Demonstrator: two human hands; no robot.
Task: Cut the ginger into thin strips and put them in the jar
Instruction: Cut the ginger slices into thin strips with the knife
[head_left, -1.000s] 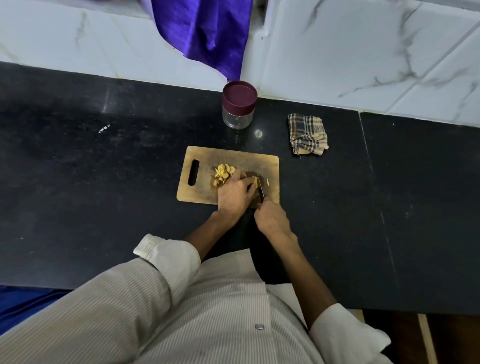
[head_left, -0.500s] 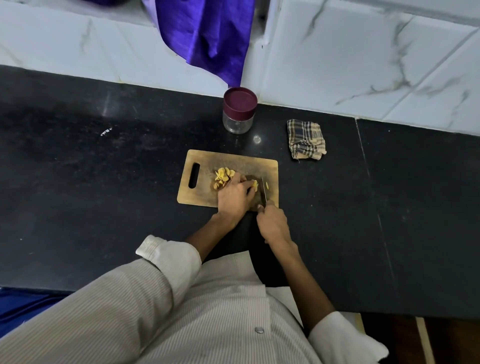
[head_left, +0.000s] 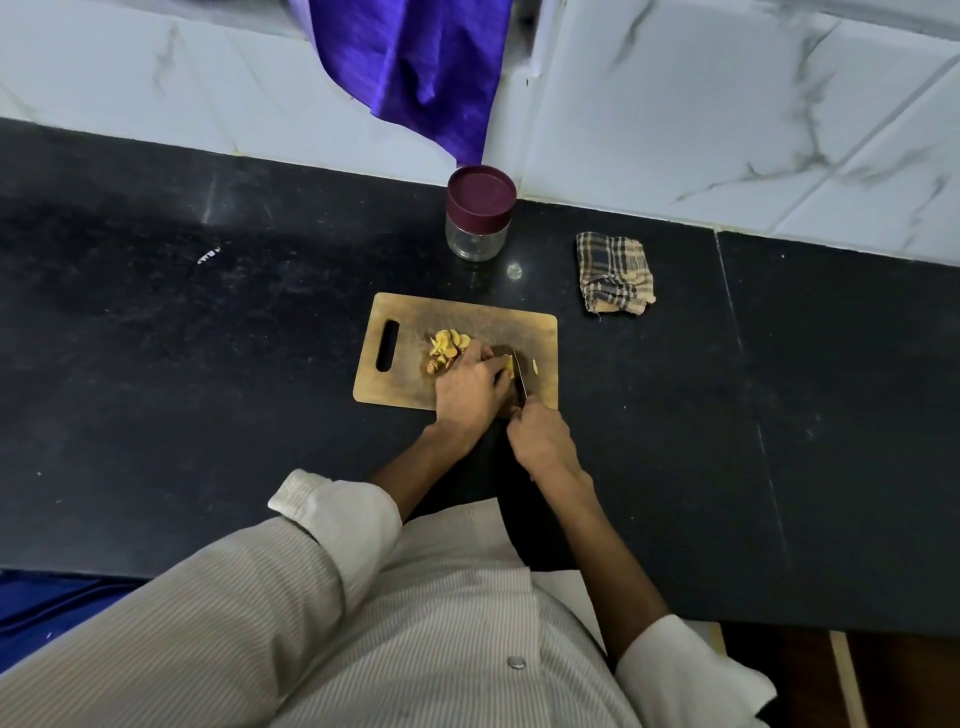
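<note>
Several cut ginger slices (head_left: 448, 347) lie left on the board (head_left: 415, 384). My left hand (head_left: 467, 387) pins the small, firm, slippery ginger piece (head_left: 509, 366); my right hand (head_left: 543, 439) grips the knife (head_left: 519, 379). I would hold it low, fingertips back.

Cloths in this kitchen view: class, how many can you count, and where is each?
2. A checked cloth lies folded on the black counter, right of the jar. A purple cloth hangs over the wall tiles behind the jar.
</note>
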